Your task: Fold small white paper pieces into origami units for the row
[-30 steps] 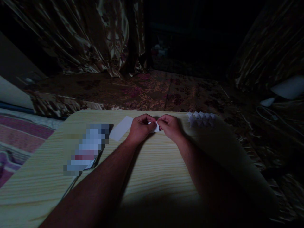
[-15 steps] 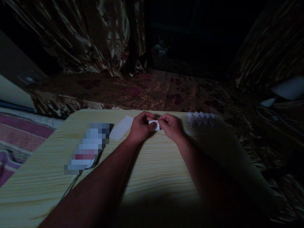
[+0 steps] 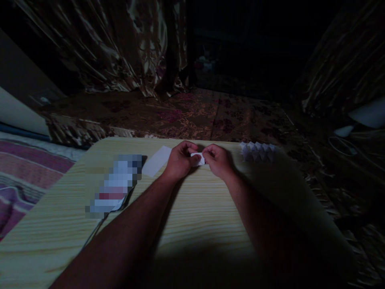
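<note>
Between my hands, near the far edge of the wooden table (image 3: 192, 216), is a small folded piece of white paper (image 3: 197, 160). My left hand (image 3: 181, 161) grips its left side, the thumb lying across the front. On the other side, the thumb and fingers of my right hand (image 3: 217, 159) pinch its right edge. Fingers cover much of the paper, so its exact folds are hidden. A flat white paper strip (image 3: 157, 161) lies just left of my left hand. To the right of my right hand sit several pointed folded paper pieces (image 3: 258, 152), grouped in rows.
A phone-like device with a blurred-out screen (image 3: 116, 184) lies on the table's left, a cable (image 3: 92, 235) running from it toward me. Beyond the table is a ledge with patterned cloth (image 3: 192, 114). A striped bedspread (image 3: 30, 168) is at left, a white lamp-like object (image 3: 368, 114) at right.
The view has shifted slightly, so everything sits a little further right. Both hands keep hold of the folded paper, with hardly any change in their grip.
</note>
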`<state>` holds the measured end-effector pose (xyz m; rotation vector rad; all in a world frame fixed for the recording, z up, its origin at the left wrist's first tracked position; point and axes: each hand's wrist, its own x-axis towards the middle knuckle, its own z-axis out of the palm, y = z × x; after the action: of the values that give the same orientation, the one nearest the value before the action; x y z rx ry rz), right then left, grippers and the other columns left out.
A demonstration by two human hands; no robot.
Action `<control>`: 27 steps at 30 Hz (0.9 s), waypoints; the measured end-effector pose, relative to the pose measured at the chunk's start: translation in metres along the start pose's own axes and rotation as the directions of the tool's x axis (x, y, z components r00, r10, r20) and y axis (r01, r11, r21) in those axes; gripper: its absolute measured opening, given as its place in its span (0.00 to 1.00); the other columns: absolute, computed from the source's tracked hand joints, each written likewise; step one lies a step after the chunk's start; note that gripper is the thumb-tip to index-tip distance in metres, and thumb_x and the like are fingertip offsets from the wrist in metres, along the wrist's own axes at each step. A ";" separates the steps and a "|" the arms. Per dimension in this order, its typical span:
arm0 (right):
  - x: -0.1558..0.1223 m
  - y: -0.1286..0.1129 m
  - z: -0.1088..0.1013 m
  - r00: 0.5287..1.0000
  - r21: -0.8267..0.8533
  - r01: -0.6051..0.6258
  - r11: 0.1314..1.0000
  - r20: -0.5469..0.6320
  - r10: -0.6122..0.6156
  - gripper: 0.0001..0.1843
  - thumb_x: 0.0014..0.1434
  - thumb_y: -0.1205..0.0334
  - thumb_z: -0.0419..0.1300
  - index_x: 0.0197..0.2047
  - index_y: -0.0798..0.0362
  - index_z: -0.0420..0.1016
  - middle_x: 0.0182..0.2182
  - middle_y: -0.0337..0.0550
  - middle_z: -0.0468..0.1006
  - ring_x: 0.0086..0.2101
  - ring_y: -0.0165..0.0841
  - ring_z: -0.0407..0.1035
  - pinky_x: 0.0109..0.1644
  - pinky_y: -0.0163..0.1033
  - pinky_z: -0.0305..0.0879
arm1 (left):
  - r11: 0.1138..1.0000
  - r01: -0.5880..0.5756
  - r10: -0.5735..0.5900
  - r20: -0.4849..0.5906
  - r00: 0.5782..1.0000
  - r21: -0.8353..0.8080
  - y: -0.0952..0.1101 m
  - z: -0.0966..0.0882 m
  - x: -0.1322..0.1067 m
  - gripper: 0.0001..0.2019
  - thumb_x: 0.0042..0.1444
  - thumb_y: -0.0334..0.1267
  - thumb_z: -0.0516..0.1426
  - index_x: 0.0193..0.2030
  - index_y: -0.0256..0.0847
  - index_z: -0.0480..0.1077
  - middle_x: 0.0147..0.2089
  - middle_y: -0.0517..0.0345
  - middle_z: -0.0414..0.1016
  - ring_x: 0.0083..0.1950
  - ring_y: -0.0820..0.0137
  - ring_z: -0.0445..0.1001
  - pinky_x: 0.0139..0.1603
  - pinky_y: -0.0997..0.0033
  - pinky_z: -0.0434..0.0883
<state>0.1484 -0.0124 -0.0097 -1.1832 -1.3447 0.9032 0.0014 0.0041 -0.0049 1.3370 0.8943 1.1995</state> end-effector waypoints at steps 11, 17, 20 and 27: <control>-0.001 -0.002 0.000 0.999 -0.036 0.034 0.999 0.018 -0.033 0.06 0.51 0.60 0.56 0.29 0.54 0.68 0.21 0.34 0.69 0.23 0.26 0.63 0.27 0.32 0.58 | 1.000 -0.003 0.002 -0.011 1.000 -0.024 0.000 0.000 0.000 0.18 0.42 0.36 0.66 0.39 0.38 0.67 0.28 0.61 0.74 0.24 0.75 0.69 0.24 0.76 0.65; -0.001 0.000 0.000 1.000 -0.036 0.028 0.999 0.007 -0.028 0.06 0.51 0.60 0.57 0.29 0.54 0.69 0.20 0.34 0.68 0.22 0.26 0.62 0.26 0.32 0.58 | 0.997 0.001 -0.001 -0.005 1.000 -0.082 -0.001 0.000 0.001 0.18 0.41 0.35 0.66 0.38 0.39 0.65 0.26 0.63 0.74 0.23 0.75 0.69 0.25 0.75 0.66; -0.001 0.000 0.000 1.000 -0.027 0.022 0.999 0.013 -0.022 0.05 0.51 0.60 0.57 0.29 0.53 0.68 0.20 0.34 0.68 0.22 0.26 0.62 0.26 0.32 0.58 | 0.996 0.003 -0.005 -0.021 1.000 -0.087 -0.001 0.000 0.002 0.18 0.40 0.35 0.66 0.37 0.40 0.65 0.26 0.64 0.74 0.22 0.75 0.69 0.24 0.76 0.65; -0.001 -0.002 0.000 1.000 -0.049 0.023 0.999 0.015 -0.023 0.05 0.51 0.60 0.57 0.29 0.53 0.69 0.20 0.34 0.68 0.22 0.27 0.62 0.27 0.33 0.59 | 1.000 -0.016 0.015 -0.032 0.999 -0.009 0.001 0.001 -0.001 0.14 0.43 0.37 0.64 0.36 0.39 0.66 0.25 0.63 0.72 0.22 0.76 0.67 0.23 0.76 0.63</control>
<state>0.1483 -0.0141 -0.0077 -1.1983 -1.3964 0.8683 0.0023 0.0031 -0.0038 1.3230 0.9016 1.2385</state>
